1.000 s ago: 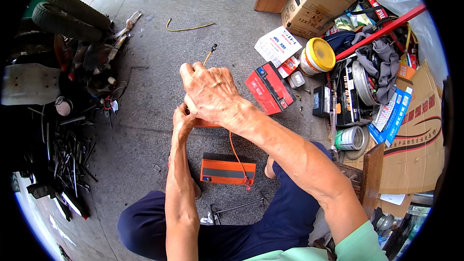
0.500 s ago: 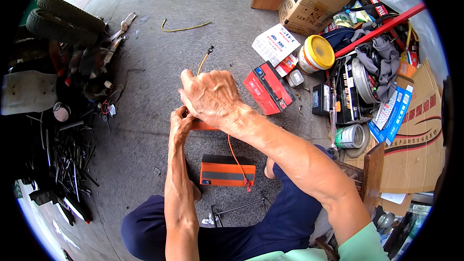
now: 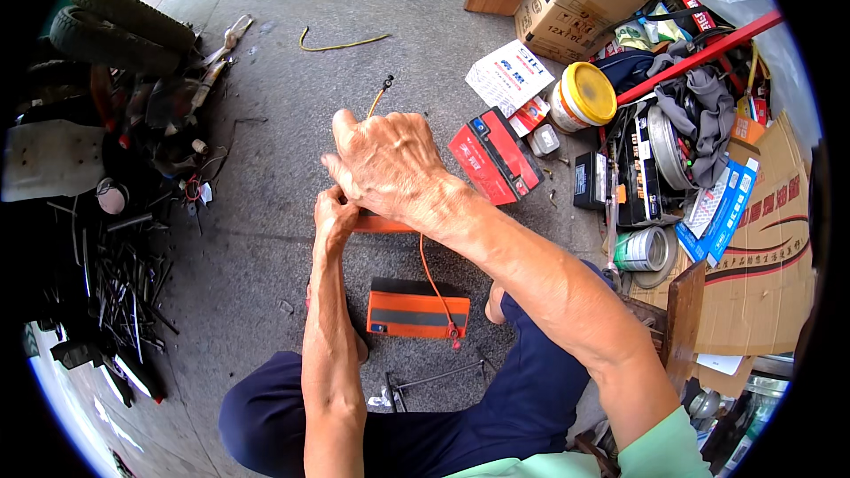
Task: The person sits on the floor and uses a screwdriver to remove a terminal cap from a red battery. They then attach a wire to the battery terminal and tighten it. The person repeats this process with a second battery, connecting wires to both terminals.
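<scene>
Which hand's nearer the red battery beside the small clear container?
Right. The right hand is to the left of the red battery, with bare floor between them; the left hand is farther left and lower in the view.

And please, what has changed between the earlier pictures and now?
The right hand has shifted its pose slightly: its thumb now sticks out leftward, away from the left hand. No taking hold or letting go is visible. The left hand's position looks about unchanged; the orange battery, orange cable and red battery stayed put.
</scene>
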Motion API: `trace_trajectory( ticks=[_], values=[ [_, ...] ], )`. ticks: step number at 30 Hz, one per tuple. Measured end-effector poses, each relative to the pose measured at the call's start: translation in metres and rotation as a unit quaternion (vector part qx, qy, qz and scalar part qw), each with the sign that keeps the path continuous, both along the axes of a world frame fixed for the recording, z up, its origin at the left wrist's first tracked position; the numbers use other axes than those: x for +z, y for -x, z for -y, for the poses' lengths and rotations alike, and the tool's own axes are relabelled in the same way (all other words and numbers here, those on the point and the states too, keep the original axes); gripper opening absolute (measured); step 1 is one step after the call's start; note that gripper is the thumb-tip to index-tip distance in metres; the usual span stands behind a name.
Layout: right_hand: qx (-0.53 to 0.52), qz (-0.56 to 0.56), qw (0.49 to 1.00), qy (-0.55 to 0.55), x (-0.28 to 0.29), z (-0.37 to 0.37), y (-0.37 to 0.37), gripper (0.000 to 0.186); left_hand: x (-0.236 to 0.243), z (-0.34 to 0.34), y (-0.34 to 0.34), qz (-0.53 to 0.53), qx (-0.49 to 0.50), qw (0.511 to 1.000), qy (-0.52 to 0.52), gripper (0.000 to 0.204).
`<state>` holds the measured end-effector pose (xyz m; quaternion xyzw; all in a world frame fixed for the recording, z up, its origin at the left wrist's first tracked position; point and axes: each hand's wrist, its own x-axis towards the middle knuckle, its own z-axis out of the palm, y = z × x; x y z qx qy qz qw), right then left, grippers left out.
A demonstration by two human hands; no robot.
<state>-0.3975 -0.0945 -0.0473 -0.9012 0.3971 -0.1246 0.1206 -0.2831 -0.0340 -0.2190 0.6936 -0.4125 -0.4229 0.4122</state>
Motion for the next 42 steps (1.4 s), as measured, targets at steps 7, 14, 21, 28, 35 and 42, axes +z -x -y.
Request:
trace_trajectory(
  ticks=[7, 14, 21, 28, 35, 42],
  values=[
    [-0.004, 0.042, 0.998, 0.041, -0.006, 0.002, 0.003, 0.021, -0.008, 0.001, 0.009, 0.137, 0.047, 0.982, -0.123, 0.032],
    [-0.005, 0.077, 0.994, 0.083, 0.000, -0.002, -0.002, 0.019, -0.013, -0.009, 0.011, -0.012, 0.096, 0.994, -0.041, 0.028],
    [-0.014, -0.012, 1.000, -0.019, 0.003, 0.004, 0.000, 0.021, -0.008, -0.006, 0.014, 0.023, 0.103, 0.993, -0.057, 0.030],
    [-0.008, 0.021, 0.999, 0.027, -0.002, 0.003, 0.001, 0.022, -0.012, -0.010, 0.014, 0.010, 0.114, 0.992, -0.056, 0.031],
    [-0.015, 0.036, 0.994, 0.106, -0.003, 0.003, 0.005, 0.022, -0.011, -0.009, 0.010, 0.042, 0.078, 0.991, -0.098, 0.036],
    [-0.030, -0.019, 0.999, -0.021, -0.003, 0.009, 0.003, 0.024, -0.021, -0.007, 0.010, -0.015, 0.098, 0.991, -0.092, 0.037]
  ],
)
